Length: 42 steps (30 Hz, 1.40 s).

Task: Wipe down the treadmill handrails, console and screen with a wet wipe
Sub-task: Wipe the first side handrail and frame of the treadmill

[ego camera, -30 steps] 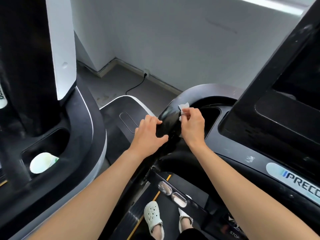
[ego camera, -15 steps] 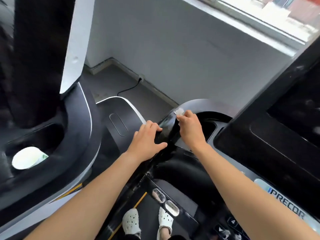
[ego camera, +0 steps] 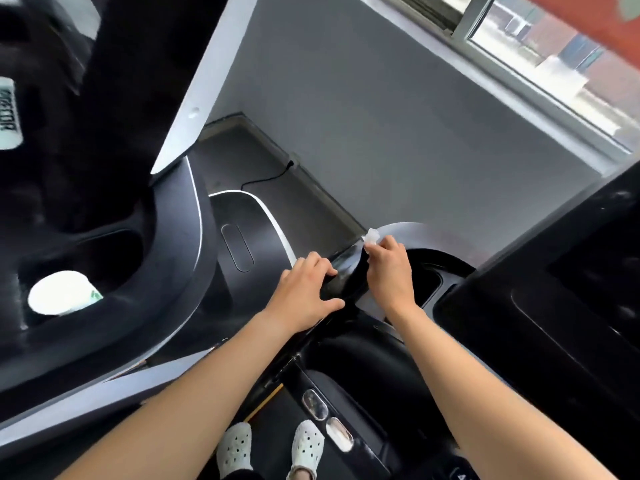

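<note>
Right hand [ego camera: 389, 275] pinches the small crumpled white wet wipe [ego camera: 371, 236], poking out at its 12 o'clock, and has crept farther up the glossy black curved handrail [ego camera: 341, 271]. Left hand [ego camera: 304, 292], at 9 o'clock, stays curled over it, steadying. Black console [ego camera: 519, 323] likely still waits.

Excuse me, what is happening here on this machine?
A person stands on a treadmill and cleans it. The right hand pinches a small wet wipe and presses it on the upper end of the glossy black handrail. The left hand holds the same rail just below it. Neither hand touches the dark screen on the right.
</note>
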Tool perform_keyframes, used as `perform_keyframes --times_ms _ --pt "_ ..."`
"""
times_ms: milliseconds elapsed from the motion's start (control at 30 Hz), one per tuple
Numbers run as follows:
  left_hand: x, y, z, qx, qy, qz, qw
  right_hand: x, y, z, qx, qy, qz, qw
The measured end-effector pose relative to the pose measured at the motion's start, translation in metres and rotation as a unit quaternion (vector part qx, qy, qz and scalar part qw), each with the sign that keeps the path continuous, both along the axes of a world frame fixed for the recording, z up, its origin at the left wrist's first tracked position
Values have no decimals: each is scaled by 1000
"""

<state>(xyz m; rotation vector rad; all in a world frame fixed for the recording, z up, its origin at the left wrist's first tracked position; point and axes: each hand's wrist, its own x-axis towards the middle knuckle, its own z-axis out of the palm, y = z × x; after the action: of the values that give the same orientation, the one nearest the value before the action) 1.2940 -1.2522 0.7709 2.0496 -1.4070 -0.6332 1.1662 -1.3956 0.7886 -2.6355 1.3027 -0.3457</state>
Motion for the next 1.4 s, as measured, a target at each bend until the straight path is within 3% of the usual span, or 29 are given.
perform_keyframes --times_ms 133,333,400,567,833,1033,1267,1400 --pt "-1 -2 0 -7 -8 5 1000 9 6 2 -18 43 46 998" --pt "0 -3 2 -4 -27 -2 1000 13 7 -4 -51 127 240 961" --pt "0 -2 1 -9 -25 -3 1000 9 -9 -1 -84 143 243 956" --pt "-1 0 -3 -17 -22 2 1000 18 -18 0 -67 123 131 981" --pt "-1 -1 -4 -21 -24 8 999 30 -13 -4 19 125 330 936" --pt "-1 1 -4 -30 -10 16 999 27 -52 -1 8 137 173 975" --pt "-2 1 -5 -34 -2 21 999 29 -13 -7 63 112 309 942" --pt "-2 3 -4 -34 -16 17 999 18 -34 -4 24 63 233 970"
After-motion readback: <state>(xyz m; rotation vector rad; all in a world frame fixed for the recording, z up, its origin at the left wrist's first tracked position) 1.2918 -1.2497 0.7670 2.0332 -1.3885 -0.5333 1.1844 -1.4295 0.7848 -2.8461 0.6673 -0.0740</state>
